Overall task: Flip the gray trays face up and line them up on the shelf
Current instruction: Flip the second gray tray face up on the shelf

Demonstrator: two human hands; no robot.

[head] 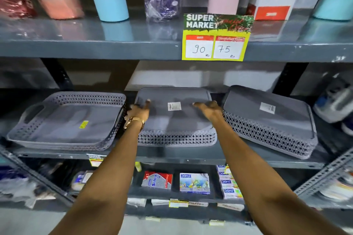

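Three stacks of gray perforated trays sit on the middle shelf (172, 155). The left stack (65, 120) lies face up, with a yellow sticker inside. The middle stack (175, 118) is face down, a white label on its flat bottom. The right stack (267, 120) is also face down and turned at an angle. My left hand (138, 111), with a gold watch at the wrist, rests at the middle stack's left edge. My right hand (209, 109) rests at its right edge. Both hands have fingers spread, and neither has a closed grip on the stack.
The upper shelf (95, 47) hangs close above the trays, carrying tumblers, boxes and a yellow price tag (215, 38). Packaged goods (194, 183) fill the lower shelf. Slanted metal uprights (324, 173) flank both sides. White items (336, 101) sit at far right.
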